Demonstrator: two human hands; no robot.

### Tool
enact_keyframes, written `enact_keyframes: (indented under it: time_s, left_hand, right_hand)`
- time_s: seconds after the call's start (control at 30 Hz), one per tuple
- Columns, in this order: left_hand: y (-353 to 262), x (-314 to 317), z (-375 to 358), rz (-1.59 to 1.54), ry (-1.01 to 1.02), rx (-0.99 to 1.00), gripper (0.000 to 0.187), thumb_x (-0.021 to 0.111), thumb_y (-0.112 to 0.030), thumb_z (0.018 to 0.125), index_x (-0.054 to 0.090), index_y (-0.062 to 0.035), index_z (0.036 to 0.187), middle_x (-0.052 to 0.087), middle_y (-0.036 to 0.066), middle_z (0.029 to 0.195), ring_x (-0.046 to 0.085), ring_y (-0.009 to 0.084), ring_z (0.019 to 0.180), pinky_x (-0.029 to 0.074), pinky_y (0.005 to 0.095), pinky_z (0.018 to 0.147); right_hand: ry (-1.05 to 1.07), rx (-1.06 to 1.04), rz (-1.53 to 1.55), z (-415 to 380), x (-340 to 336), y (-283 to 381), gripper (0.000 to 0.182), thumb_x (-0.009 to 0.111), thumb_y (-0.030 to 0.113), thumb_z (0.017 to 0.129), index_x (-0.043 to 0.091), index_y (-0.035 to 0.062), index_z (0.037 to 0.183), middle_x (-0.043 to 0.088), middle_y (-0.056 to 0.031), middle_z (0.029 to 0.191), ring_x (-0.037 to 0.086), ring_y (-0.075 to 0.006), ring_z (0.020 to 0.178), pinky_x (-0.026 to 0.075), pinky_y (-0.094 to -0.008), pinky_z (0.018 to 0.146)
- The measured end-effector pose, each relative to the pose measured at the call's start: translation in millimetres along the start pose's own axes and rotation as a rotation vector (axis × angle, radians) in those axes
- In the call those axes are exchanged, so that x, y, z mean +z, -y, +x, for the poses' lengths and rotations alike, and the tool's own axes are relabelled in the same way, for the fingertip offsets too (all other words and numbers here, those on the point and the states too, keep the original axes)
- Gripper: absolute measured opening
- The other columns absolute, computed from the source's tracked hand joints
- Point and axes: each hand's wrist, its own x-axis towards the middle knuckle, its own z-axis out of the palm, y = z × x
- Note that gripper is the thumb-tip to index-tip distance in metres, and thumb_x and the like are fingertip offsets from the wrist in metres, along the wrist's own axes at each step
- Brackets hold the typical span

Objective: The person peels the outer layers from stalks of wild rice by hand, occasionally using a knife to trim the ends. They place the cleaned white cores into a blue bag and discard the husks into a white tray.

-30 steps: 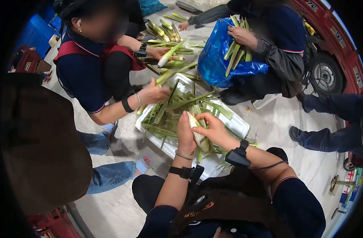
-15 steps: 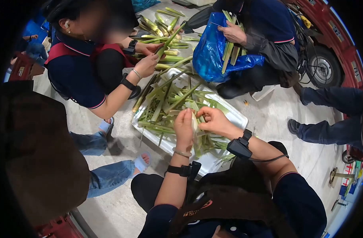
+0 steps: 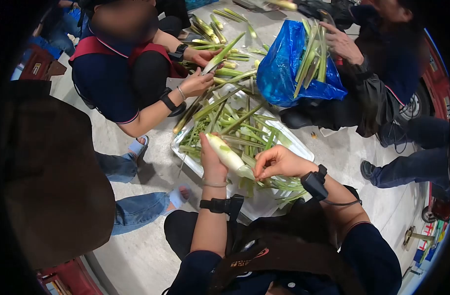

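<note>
A pale, peeled stem vegetable (image 3: 225, 151) lies slantwise between my hands. My left hand (image 3: 213, 160) is wrapped round its thick upper part from the left. At its lower right end, my right hand (image 3: 279, 163) pinches a pale leafy layer between thumb and fingers. Below both hands is a white foam box (image 3: 303, 150), which holds a heap of green leaves and stalk peelings (image 3: 235, 120).
A person (image 3: 112, 83) crouches at the upper left with a green stalk in both hands. At the upper right another person's hand (image 3: 344, 45) touches stalks over a blue plastic bag (image 3: 279, 64). More stalks (image 3: 208, 29) lie on the floor behind the box.
The pale stem now shows whole, tilted towards the lower right. My right hand has moved down and right along it. The person at the upper right has shifted, with one hand higher over the stalks.
</note>
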Motion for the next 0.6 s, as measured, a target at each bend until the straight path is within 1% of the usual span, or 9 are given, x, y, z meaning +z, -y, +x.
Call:
enact_keyframes:
  time_s: [0.13,0.2,0.37,0.4,0.47,0.5,0.53,0.57,0.6]
  left_hand:
    - [4.0,-2.0,0.2,-0.015,-0.109,-0.008,0.050,0.046,-0.052,0.094,0.054,-0.0039,0.105,0.057,0.006,0.086,0.057,0.0160,0.073,0.050,0.0297,0.065]
    - [2.7,-1.6,3.2,0.006,-0.175,0.081,0.050,0.043,-0.051,0.095,0.054,-0.0033,0.106,0.057,0.006,0.091,0.057,0.0167,0.077,0.050,0.0305,0.067]
    - [-5.6,-14.6,13.2,0.023,-0.245,0.123,0.045,0.041,-0.049,0.097,0.054,-0.0056,0.097,0.057,0.006,0.082,0.057,0.0188,0.072,0.050,0.0319,0.068]
    - [-6.2,-20.9,18.6,-0.024,-0.192,0.189,0.046,0.040,-0.051,0.096,0.053,-0.0064,0.095,0.055,0.006,0.081,0.057,0.0199,0.072,0.050,0.0334,0.066]
    - [-33.4,-39.1,24.2,-0.065,-0.321,0.288,0.047,0.041,-0.053,0.095,0.052,-0.0075,0.094,0.053,0.006,0.079,0.056,0.0216,0.073,0.050,0.0359,0.065]
    - [-48.0,-36.3,18.5,-0.063,-0.360,0.348,0.047,0.041,-0.053,0.095,0.052,-0.0078,0.094,0.052,0.006,0.079,0.056,0.0220,0.074,0.050,0.0364,0.064]
    - [-50.0,-25.5,16.9,-0.071,-0.348,0.355,0.047,0.041,-0.053,0.095,0.052,-0.0078,0.094,0.052,0.006,0.079,0.056,0.0220,0.074,0.050,0.0364,0.064]
    - [-49.0,-10.7,10.2,-0.020,-0.240,0.321,0.045,0.042,-0.051,0.095,0.052,-0.0073,0.095,0.052,0.006,0.079,0.056,0.0211,0.074,0.050,0.0355,0.064]
    - [-41.9,-0.6,5.3,0.039,-0.137,0.281,0.044,0.044,-0.049,0.096,0.053,-0.0068,0.095,0.053,0.006,0.079,0.056,0.0202,0.074,0.049,0.0346,0.064]
  right_hand:
    - [0.071,0.039,-0.040,2.3,-4.4,15.0,0.008,0.066,-0.008,0.076,0.068,-0.0015,0.079,0.064,-0.0083,0.084,0.060,-0.0155,0.080,0.048,-0.0262,0.073]
    - [0.090,0.057,-0.042,2.9,-1.5,16.7,0.009,0.066,-0.007,0.076,0.069,-0.0014,0.082,0.064,-0.0065,0.082,0.060,-0.0143,0.079,0.047,-0.0254,0.073]
    - [0.125,0.048,-0.111,5.8,-1.1,21.7,0.011,0.067,-0.007,0.075,0.070,-0.0015,0.085,0.064,-0.0054,0.084,0.060,-0.0136,0.080,0.047,-0.0257,0.073]
    - [0.119,0.039,-0.122,2.1,0.3,25.0,0.011,0.067,-0.007,0.075,0.070,-0.0015,0.085,0.064,-0.0054,0.084,0.060,-0.0136,0.080,0.047,-0.0257,0.073]
    - [0.267,0.070,0.060,-6.5,2.3,29.8,0.013,0.067,-0.007,0.076,0.070,-0.0014,0.086,0.064,-0.0059,0.084,0.060,-0.0139,0.080,0.047,-0.0254,0.074]
    - [0.229,0.030,0.021,-8.1,0.5,28.1,0.013,0.069,-0.002,0.077,0.070,-0.0011,0.090,0.064,-0.0067,0.085,0.060,-0.0144,0.083,0.047,-0.0249,0.076]
    - [0.036,0.096,-0.106,-7.2,-0.4,27.3,0.015,0.071,0.005,0.079,0.069,0.0001,0.093,0.065,-0.0073,0.086,0.061,-0.0159,0.083,0.047,-0.0253,0.076]
    - [-0.161,0.158,-0.222,-5.7,1.8,25.0,0.019,0.072,0.012,0.080,0.069,0.0014,0.095,0.065,-0.0079,0.086,0.061,-0.0174,0.084,0.047,-0.0257,0.076]
    - [-0.167,0.152,-0.218,-2.9,1.9,11.4,0.019,0.072,0.012,0.080,0.069,0.0014,0.095,0.065,-0.0079,0.086,0.061,-0.0174,0.084,0.047,-0.0257,0.076]
